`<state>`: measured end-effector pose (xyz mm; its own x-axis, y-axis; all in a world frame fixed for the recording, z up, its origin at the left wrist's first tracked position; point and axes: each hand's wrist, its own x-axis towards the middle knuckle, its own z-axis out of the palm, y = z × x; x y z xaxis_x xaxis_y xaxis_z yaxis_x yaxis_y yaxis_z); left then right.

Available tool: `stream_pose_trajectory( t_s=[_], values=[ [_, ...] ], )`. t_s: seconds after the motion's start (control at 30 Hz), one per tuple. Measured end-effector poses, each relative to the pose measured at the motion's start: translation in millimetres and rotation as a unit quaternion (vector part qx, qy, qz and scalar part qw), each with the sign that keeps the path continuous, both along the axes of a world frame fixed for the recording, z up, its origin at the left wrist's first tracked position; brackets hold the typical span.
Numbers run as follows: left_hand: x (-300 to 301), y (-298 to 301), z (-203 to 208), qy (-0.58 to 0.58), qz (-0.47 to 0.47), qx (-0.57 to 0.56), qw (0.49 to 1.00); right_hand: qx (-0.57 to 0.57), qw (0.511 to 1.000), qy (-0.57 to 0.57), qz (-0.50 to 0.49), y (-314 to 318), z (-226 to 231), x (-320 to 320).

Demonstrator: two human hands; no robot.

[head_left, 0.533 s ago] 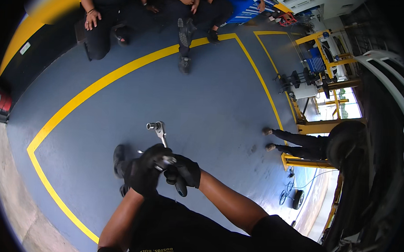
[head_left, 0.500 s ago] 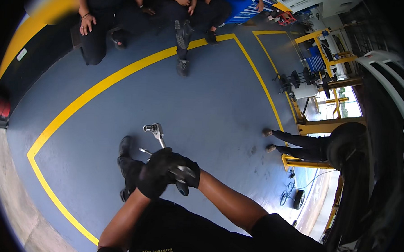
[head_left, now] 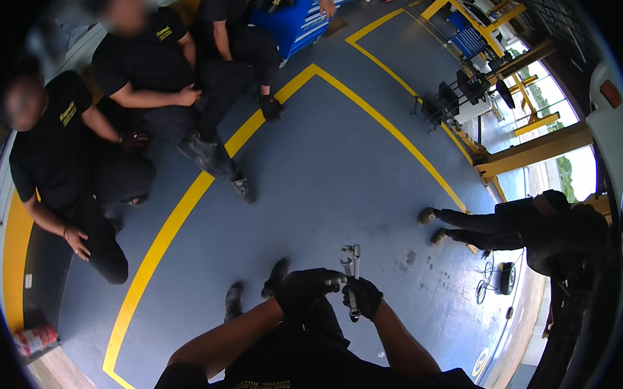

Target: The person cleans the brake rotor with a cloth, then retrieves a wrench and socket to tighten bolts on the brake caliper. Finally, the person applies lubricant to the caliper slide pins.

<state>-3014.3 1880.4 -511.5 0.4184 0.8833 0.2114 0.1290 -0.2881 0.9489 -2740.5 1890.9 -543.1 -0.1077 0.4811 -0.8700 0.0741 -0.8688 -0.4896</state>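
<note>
Seen low in the middle of the frame: left hand [head_left: 306, 290] in a black glove, fingers closed around the middle of a metal ratchet wrench [head_left: 352, 274]. Just to the right of it, right hand [head_left: 364, 297], also in a black glove, fingers closed on the lower part of the same tool, touching the left hand or almost. Held nearly upright in the frame, the wrench, with its silver head above both hands and its lower end showing a little under the right glove. Below the hands, two bare forearms coming up from a black shirt [head_left: 318, 368] at the bottom edge. Under and left of the hands, two dark shoes [head_left: 234, 299] on a blue-grey floor [head_left: 341, 161]. Across the floor, a yellow painted line [head_left: 178, 216], running from lower left up to a corner near the top middle and then down to the right. In the upper left of the frame, three seated people [head_left: 150, 69] in black clothes, close together beside the line. Behind them at the top middle, a blue tool cabinet [head_left: 302, 20]. At the middle right, another person [head_left: 525, 228] in dark clothes, low on the floor, well apart from the hands. In the upper right, yellow lift posts [head_left: 529, 152].
</note>
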Motion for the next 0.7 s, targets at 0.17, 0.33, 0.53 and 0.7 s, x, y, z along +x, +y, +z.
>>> stream_pose_trajectory(
  t_s=[0.17, 0.33, 0.53, 0.7],
  values=[
    [11.1, 225.9, -27.0, -0.056, 0.103, -0.419, 0.900, -0.050, 0.994, -0.007, -0.095, 156.8, -35.0, 114.0],
    [18.0, 391.7, -168.3, -0.151, 0.202, -0.595, 0.763, 0.013, 0.997, -0.074, 0.022, 347.5, -41.4, 195.4],
    [59.4, 623.1, -70.9, -0.225, 0.203, -0.566, 0.767, 0.095, 0.995, 0.007, -0.032, 609.9, 57.8, 203.4],
    [65.7, 878.3, -106.2, -0.204, 0.213, -0.541, 0.787, 0.059, 0.981, -0.153, 0.102, 802.6, 48.9, 218.9]
  ],
)
